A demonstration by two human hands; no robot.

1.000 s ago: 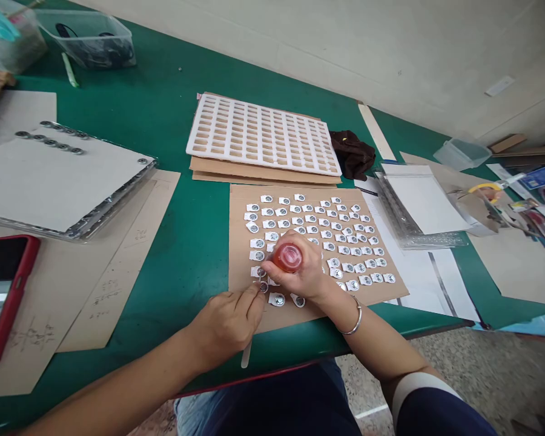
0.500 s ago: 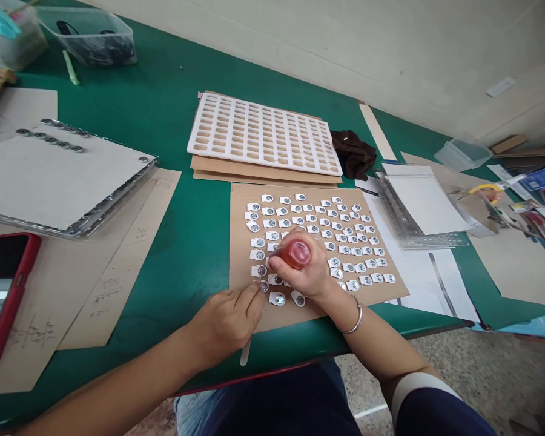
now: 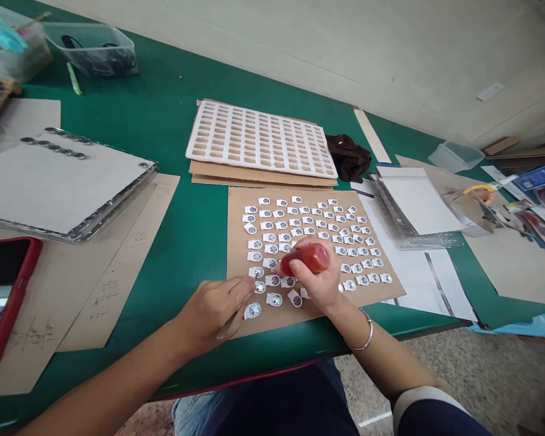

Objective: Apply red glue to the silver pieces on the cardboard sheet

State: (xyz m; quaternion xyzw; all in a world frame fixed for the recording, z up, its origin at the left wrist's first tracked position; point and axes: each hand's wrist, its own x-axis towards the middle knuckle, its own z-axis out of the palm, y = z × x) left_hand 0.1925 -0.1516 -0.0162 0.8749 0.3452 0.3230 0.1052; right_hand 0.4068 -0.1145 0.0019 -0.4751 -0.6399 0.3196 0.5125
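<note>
Rows of small white tabs with round metallic pieces lie on a brown cardboard sheet [image 3: 386, 292]. My right hand [image 3: 320, 281] is wrapped round a red bottle [image 3: 312, 258], tilted over the middle of the sheet. At the sheet's left side, my left hand [image 3: 222, 309] pinches a thin flat tool [image 3: 229, 327]; its tip is close to a tab [image 3: 256, 272] in the left column. Fingers and bottle hide several tabs.
Behind the sheet lies a white tray with square openings [image 3: 260, 162] on cardboard, beside a dark cloth [image 3: 349, 158]. Plastic-wrapped boards [image 3: 63, 194] and a red-cased phone [image 3: 33, 257] are at the left. Clear-wrapped white sheets [image 3: 420, 200] lie right, on the green table [image 3: 200, 242].
The red bottle and my right hand have shifted right, away from the left column, and the bottle is tipped more sideways. My left hand has moved slightly left, uncovering a tab near the front.
</note>
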